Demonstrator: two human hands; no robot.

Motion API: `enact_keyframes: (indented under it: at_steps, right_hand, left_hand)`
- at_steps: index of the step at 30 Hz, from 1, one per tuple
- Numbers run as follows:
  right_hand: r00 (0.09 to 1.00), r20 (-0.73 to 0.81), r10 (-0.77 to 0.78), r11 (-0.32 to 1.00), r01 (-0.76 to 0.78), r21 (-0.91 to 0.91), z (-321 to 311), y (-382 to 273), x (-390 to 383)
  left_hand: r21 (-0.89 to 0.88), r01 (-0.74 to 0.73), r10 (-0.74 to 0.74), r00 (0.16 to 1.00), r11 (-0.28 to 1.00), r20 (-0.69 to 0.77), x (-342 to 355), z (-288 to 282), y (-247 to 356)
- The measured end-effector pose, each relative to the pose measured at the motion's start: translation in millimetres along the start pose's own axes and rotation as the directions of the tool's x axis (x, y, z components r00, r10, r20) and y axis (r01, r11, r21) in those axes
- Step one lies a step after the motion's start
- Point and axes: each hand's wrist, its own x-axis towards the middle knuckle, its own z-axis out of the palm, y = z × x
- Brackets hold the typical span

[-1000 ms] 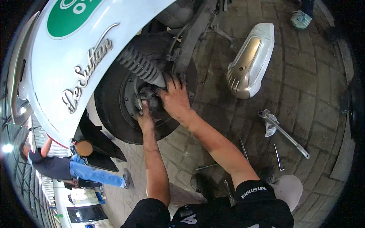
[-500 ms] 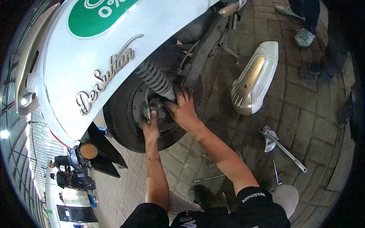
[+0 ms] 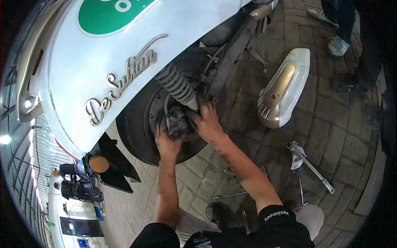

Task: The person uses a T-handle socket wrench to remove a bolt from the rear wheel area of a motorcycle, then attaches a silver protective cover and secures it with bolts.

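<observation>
A dark brake caliper (image 3: 178, 120) with a hose sits at the hub of a scooter's rear wheel (image 3: 131, 128). My left hand (image 3: 167, 144) is closed about its lower left side, fingers up along the edge. On the other side, my right hand (image 3: 210, 126) reaches in beside the lower end of the shock absorber (image 3: 178, 86). Its thumb points toward the caliper, while the other fingers bend in beside the swingarm (image 3: 231, 58); their tips are hidden, and what they grip cannot be made out. Above hangs the scooter's white body panel (image 3: 124, 49).
On the paving lie a white and gold cover (image 3: 285, 89), a long-handled wrench (image 3: 314, 169) with a plastic bag, a hex key (image 3: 302, 191) and a thin metal bar (image 3: 230, 194). A tool (image 3: 246, 221) lies by my shoe (image 3: 217, 213). Another person's shoes (image 3: 338, 46) are at the upper right.
My left hand has turned: its thumb, earlier raised on the caliper's face, has come off it, and the fingers now show along the left side. The right hand stays by the shock absorber. The view shifted slightly.
</observation>
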Motion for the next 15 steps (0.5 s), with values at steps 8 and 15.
enact_keyframes:
  at_steps: [8,15]
  right_hand:
    - [0.996,-0.083,0.024,1.000,-0.025,-0.007,7.3,0.6,1.0]
    - [0.995,-0.093,-0.048,0.992,0.037,-0.118,5.3,6.3,4.8]
  left_hand:
    - [-0.009,0.014,-0.011,0.976,1.000,0.219,14.9,-18.5,-0.3]
    - [-0.007,0.055,-0.054,0.988,0.998,0.146,5.4,-9.0,2.0]
